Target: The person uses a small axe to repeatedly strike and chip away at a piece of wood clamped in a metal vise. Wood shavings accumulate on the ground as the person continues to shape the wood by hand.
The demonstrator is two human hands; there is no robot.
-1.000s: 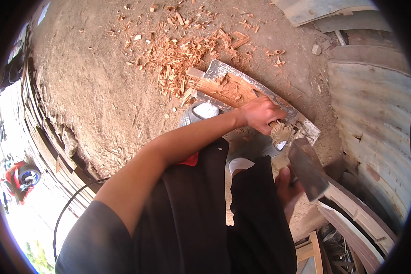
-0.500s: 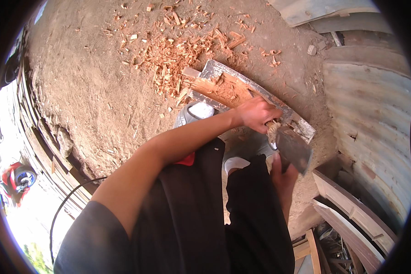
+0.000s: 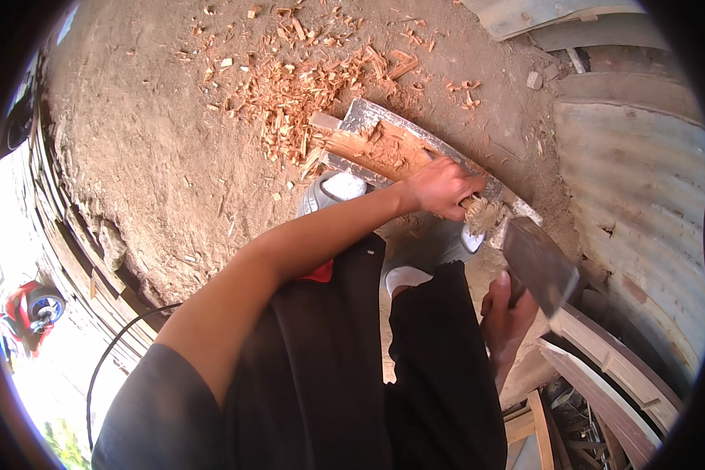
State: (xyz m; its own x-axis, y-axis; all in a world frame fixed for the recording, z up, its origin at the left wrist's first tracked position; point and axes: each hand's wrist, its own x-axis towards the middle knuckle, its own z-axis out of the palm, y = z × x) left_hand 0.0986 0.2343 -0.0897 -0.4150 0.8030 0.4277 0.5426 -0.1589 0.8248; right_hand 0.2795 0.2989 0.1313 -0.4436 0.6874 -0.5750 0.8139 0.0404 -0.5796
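My left hand (image 3: 440,188) grips a reddish-orange wooden piece (image 3: 384,153) that lies across a grey weathered plank (image 3: 368,117) on the dirt ground. The near end of the wooden piece (image 3: 484,213) is frayed and pale, just past my fingers. My right hand (image 3: 505,317) is shut on the handle of a hatchet, whose broad grey blade (image 3: 539,265) is raised a little to the right of the frayed end, apart from the wood. My dark trouser legs and grey-and-white shoes (image 3: 333,192) sit below the plank.
A spread of orange wood chips (image 3: 290,86) covers the dirt beyond the plank. Corrugated metal sheeting (image 3: 642,180) stands on the right. Wooden frames and slats (image 3: 603,368) lie at the lower right. A stone ledge (image 3: 86,251) runs along the left, with a red object (image 3: 27,313) beyond it.
The hatchet came down onto the frayed end half a second ago and has now lifted back to the right. My left hand kept its hold on the wooden piece.
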